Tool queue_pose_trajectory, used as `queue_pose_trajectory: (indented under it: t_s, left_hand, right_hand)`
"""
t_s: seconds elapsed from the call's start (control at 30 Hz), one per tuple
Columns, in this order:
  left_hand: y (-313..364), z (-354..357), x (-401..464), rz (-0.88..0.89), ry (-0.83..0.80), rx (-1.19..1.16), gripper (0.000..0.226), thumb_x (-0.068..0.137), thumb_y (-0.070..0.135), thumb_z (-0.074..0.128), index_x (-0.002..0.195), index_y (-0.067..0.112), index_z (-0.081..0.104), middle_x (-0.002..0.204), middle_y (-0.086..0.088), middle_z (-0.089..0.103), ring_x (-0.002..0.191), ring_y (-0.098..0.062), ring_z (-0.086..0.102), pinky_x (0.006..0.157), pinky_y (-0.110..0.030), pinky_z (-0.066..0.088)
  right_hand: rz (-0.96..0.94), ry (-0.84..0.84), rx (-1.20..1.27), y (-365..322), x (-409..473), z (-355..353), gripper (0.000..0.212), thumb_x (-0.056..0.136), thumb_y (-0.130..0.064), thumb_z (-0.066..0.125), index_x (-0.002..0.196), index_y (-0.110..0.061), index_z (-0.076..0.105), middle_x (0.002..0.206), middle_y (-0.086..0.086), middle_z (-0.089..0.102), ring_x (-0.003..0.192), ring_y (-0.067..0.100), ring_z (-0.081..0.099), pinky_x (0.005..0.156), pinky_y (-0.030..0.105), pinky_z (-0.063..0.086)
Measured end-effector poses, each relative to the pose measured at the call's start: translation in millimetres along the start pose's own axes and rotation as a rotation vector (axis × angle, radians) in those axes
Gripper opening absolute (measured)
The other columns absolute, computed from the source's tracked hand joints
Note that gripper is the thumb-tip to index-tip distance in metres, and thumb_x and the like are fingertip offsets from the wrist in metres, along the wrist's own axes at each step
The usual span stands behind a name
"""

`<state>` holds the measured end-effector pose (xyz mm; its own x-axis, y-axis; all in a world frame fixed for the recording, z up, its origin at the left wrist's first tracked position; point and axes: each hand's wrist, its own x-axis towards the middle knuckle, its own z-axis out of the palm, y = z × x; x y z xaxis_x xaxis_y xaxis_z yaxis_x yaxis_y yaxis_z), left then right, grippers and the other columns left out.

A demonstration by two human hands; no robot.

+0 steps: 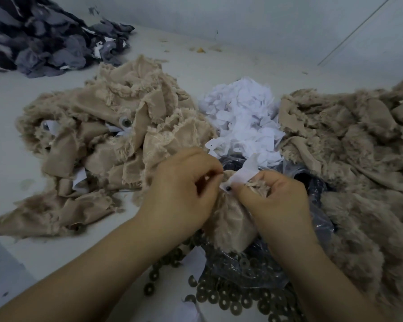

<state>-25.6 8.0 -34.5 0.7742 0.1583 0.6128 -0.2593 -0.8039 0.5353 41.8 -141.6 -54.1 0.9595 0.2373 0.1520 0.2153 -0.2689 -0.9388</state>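
Between my two hands is a beige plush fabric piece [230,221] with a frayed furry edge. My left hand [184,189] pinches its upper edge with curled fingers. My right hand [277,198] grips the piece together with a white paper tag [247,170], its thumb pressing beside a small black bead-like eye [228,188] at the fabric's top. The lower part of the piece hangs over a pile of washers.
A heap of beige plush pieces [107,140] lies at left, another heap [358,159] at right. White paper tags [242,117] are piled behind. Round washers [230,298] spill from a clear plastic bag [321,219] in front. Dark grey fabric scraps [51,38] sit far left.
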Motion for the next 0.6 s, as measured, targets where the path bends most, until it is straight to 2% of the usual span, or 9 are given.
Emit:
queue_pose_trajectory:
  t_s: [0.03,0.07,0.1,0.17,0.23,0.37,0.5,0.6]
  left_hand:
    - [0,4,-1,0.094,0.0,0.065,0.009,0.081,-0.001,0.072,0.08,0.007,0.072,0.08,0.0,0.065,0.076,-0.011,0.06,0.067,-0.024,0.049]
    - [0,7,-3,0.152,-0.011,0.097,0.007,0.082,-0.001,0.072,0.081,0.005,0.072,0.083,-0.003,0.067,0.078,-0.015,0.062,0.068,-0.028,0.051]
    - [0,9,-4,0.188,-0.02,0.113,0.005,0.084,0.0,0.071,0.083,0.005,0.072,0.085,-0.005,0.068,0.08,-0.018,0.064,0.068,-0.032,0.052]
    - [0,13,-7,0.223,-0.021,0.128,0.005,0.085,0.003,0.069,0.085,0.005,0.074,0.086,-0.006,0.071,0.081,-0.018,0.066,0.068,-0.033,0.053]
    - [-1,14,-8,0.236,-0.022,0.117,0.005,0.086,0.005,0.069,0.085,0.005,0.074,0.085,-0.005,0.072,0.08,-0.016,0.066,0.069,-0.032,0.052]
    - [0,14,-5,0.121,-0.021,-0.03,0.003,0.08,0.008,0.074,0.08,0.007,0.076,0.08,0.0,0.072,0.077,-0.008,0.066,0.071,-0.027,0.053]
    - [1,13,-2,-0.149,0.029,-0.25,0.012,0.073,0.016,0.076,0.084,0.02,0.08,0.078,0.01,0.074,0.073,-0.003,0.069,0.068,-0.026,0.057]
    - [1,14,-1,-0.067,0.037,-0.175,0.014,0.073,0.015,0.077,0.087,0.013,0.08,0.081,0.006,0.075,0.077,-0.003,0.068,0.073,-0.023,0.056]
  right_hand:
    - [-0.009,0.003,0.003,0,0,0,0.03,0.077,-0.022,0.082,0.059,-0.007,0.063,0.049,0.01,0.057,0.042,0.015,0.046,0.039,0.031,0.042]
    - [-0.013,0.003,0.012,-1,-1,0,0.031,0.077,-0.022,0.082,0.058,-0.008,0.062,0.048,0.01,0.056,0.041,0.011,0.043,0.04,0.028,0.04]
    - [-0.014,0.003,0.019,0,0,0,0.029,0.077,-0.021,0.081,0.058,-0.008,0.063,0.051,0.011,0.059,0.042,0.015,0.045,0.042,0.029,0.043]
    - [-0.013,0.012,0.021,0,0,-1,0.023,0.077,-0.02,0.08,0.066,-0.004,0.069,0.061,0.016,0.066,0.052,0.035,0.057,0.05,0.04,0.054]
    - [-0.008,0.026,0.022,0,1,-1,0.019,0.078,-0.018,0.08,0.073,-0.002,0.072,0.067,0.018,0.07,0.067,0.039,0.066,0.058,0.049,0.056]
    - [-0.001,0.024,0.026,-1,-1,-1,0.019,0.078,-0.016,0.08,0.066,-0.005,0.07,0.061,0.017,0.067,0.06,0.038,0.064,0.052,0.05,0.054]
    - [0.039,-0.017,0.105,-2,-2,-1,0.017,0.082,-0.019,0.077,0.077,-0.004,0.072,0.073,0.019,0.071,0.074,0.041,0.068,0.063,0.057,0.057]
    - [0.058,-0.066,0.163,-5,-3,-1,0.01,0.087,-0.014,0.074,0.085,-0.005,0.074,0.081,0.017,0.074,0.08,0.039,0.07,0.07,0.058,0.058]
